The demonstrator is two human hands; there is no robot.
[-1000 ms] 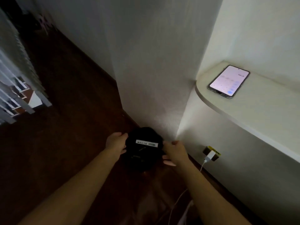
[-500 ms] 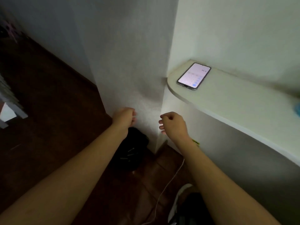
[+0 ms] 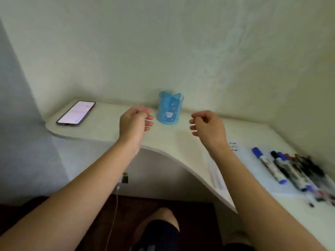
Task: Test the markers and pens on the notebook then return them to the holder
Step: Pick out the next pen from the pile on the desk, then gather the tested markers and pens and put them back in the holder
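Observation:
A blue see-through holder [image 3: 170,107] stands upright at the back of the white desk [image 3: 101,131], against the wall. It looks empty. My left hand [image 3: 135,122] hovers just left of it and my right hand [image 3: 208,125] just right of it. Both hold nothing, fingers loosely curled and apart. Several markers and pens [image 3: 290,169] lie in a blurred heap at the right, on a white notebook [image 3: 253,171]. A blue-capped marker [image 3: 268,164] lies at the left of that heap.
A phone [image 3: 76,113] with a lit screen lies at the desk's left end. Below the curved desk edge a charger [image 3: 124,178] sits in a wall socket, its white cable hanging to the dark floor. My knee [image 3: 161,227] is under the desk.
My hands let go of a black object on the floor and rose to desk height. The view swung up and right, bringing the holder, markers and notebook into sight.

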